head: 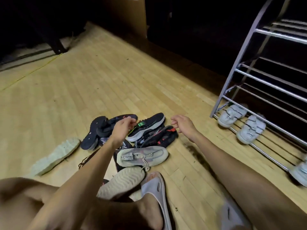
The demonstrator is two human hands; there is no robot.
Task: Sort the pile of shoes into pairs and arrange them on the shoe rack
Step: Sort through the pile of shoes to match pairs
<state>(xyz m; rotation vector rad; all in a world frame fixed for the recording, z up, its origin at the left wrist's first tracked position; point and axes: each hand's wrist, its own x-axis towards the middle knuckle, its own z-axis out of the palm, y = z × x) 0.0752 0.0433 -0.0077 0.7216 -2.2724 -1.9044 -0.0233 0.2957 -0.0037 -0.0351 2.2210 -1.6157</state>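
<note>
1. Nearest the lens in our head view we find our bent knees and, between them, our foot in a grey slipper [157, 188] on the wooden floor [83, 83].
2. We note a pale shoe lying sole-up [123, 181] just beyond the slipper, touching the near edge of the pile of shoes [132, 138].
3. We identify a grey knit shoe [142, 156] on its side at the front of the pile, with printed lettering on its heel tab.
4. We see a black shoe with red accents [159, 136] behind the grey one, and a black shoe with a white sole [147, 127] resting on top of it.
5. We locate dark shoes [99, 130] stacked at the left of the pile, one showing its sole.
6. We observe one pale green shoe [56, 156] lying sole-up on the floor, left of the pile and apart from it.
7. Our left hand [122, 128] hovers over the middle of the pile, fingers curled near the green tag of the white-soled shoe; we cannot tell whether it grips anything.
8. Our right hand [181, 124] hangs to the right of the pile, fingers loosely curled, holding nothing.
9. We record the metal shoe rack [249, 75] at the right; two white sneakers [232, 114] [251, 129] sit side by side on its lowest bars, and a third pale shoe [300, 170] lies at the frame edge.
</note>
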